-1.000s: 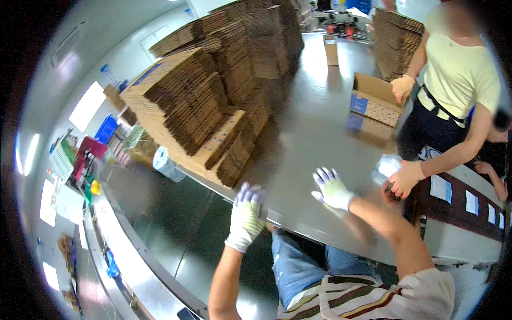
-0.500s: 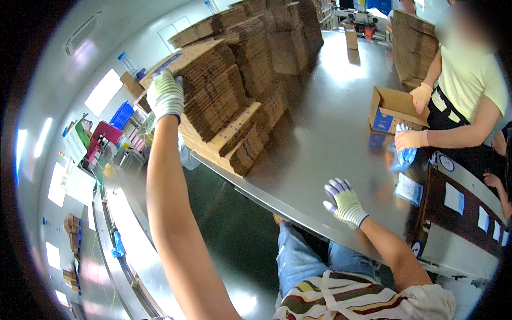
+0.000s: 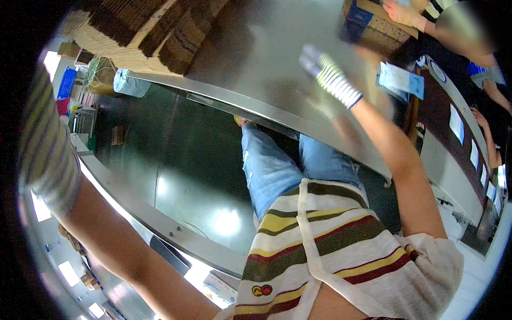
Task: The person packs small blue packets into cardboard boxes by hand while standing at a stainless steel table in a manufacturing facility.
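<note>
My right hand (image 3: 328,74) wears a white knit glove with a blue cuff. It hovers flat and blurred over the steel table (image 3: 256,69), holding nothing, a little left of a printed white leaflet (image 3: 400,80). My left arm (image 3: 106,234) rises along the left edge in a striped sleeve, and its hand is out of the picture. Stacks of flattened cardboard boxes (image 3: 160,26) lie on the table's far left. An open brown carton with a blue side (image 3: 368,24) stands at the far right, with another person's hand (image 3: 405,13) on it.
Under the table's left end are a pale wrapped bundle (image 3: 130,85) and a blue crate (image 3: 66,82). A dark green floor (image 3: 176,160) and a steel rail (image 3: 160,224) lie below me. A dark counter with white labels (image 3: 458,122) runs along the right.
The view has tilted down toward my lap and the table edge. My left hand, raised at the cardboard stacks, has gone out of the picture. My right hand lifted farther over the table.
</note>
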A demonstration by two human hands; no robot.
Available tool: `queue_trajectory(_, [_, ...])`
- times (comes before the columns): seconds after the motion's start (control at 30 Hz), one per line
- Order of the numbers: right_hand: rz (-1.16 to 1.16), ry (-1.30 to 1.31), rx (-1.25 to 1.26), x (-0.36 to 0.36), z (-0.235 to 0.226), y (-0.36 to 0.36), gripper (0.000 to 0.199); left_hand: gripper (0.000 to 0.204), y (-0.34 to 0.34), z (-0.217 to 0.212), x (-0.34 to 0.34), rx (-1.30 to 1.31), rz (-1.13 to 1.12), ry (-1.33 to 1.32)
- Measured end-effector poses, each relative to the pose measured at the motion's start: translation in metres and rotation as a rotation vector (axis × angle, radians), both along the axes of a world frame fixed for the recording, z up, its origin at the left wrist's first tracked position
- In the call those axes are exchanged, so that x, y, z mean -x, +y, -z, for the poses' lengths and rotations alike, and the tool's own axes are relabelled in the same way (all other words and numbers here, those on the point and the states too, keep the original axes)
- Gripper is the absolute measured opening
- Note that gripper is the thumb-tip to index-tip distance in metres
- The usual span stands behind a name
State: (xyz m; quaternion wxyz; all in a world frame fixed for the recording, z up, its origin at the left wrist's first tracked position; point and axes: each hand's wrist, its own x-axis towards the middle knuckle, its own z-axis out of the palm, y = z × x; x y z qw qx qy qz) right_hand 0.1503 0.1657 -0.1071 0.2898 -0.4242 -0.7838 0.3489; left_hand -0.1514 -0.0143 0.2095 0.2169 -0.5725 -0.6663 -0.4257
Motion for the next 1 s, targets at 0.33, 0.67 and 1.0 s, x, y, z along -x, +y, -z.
queue_trajectory(0.33, [-0.094,1.136,0.192,-0.083,-0.137,0.037,0.058,0.034,-0.03,0.132,-0.077,0.262,0.336,-0.748])
queue_trajectory(0.67, [-0.155,0.656,-0.148,-0.104,-0.119,0.01,0.036,0.046,-0.013,0.158,-0.092,0.252,0.485,-0.922])
queue_trajectory(1.0, [0.276,0.825,0.082,-0.077,-0.1,-0.009,0.023,0.036,0.0,0.185,-0.118,0.113,0.194,-0.937])
